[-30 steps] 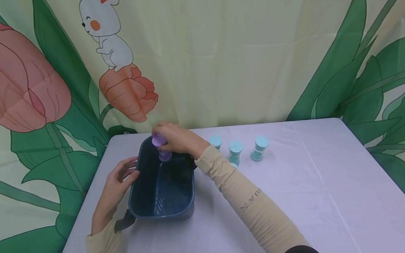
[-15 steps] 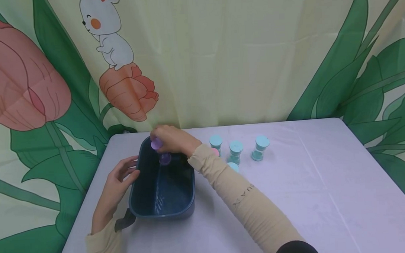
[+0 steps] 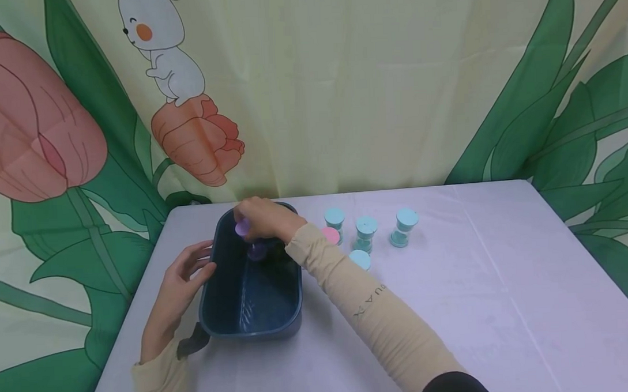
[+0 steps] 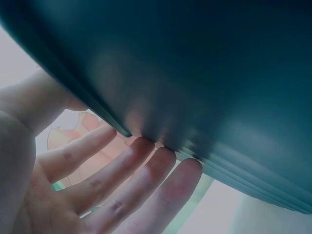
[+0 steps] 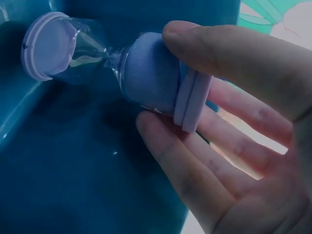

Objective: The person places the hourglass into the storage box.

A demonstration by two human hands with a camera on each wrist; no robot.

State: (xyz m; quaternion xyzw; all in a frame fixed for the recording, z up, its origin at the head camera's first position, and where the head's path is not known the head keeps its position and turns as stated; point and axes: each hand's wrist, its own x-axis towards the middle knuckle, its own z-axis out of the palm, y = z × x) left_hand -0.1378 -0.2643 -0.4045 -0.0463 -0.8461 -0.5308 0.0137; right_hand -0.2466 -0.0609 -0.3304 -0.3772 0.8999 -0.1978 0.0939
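A purple hourglass [image 3: 243, 227] with a clear glass middle is held in my right hand [image 3: 265, 218], inside the far end of a dark blue plastic bin [image 3: 251, 336]. In the right wrist view, thumb and fingers pinch the upper cap and bulb of the hourglass [image 5: 151, 73]. Its other purple cap is down near the bin's wall and floor. My left hand [image 3: 179, 284] rests against the bin's left side. The left wrist view shows its extended fingers [image 4: 165, 187] with their tips on the bin's outer wall [image 4: 209, 97].
To the right of the bin stand several hourglasses with light blue caps [image 3: 366, 231] and one pink cap [image 3: 331, 236], partly behind the right sleeve. A grey handle [image 3: 194, 341] sticks out at the bin's left. A printed curtain [image 3: 368, 102] hangs behind the white-covered table [image 3: 452, 301].
My right hand has moved slightly lower into the bin with the purple hourglass. The right sleeve has shifted left, uncovering the pink cap. The left hand has stayed put.
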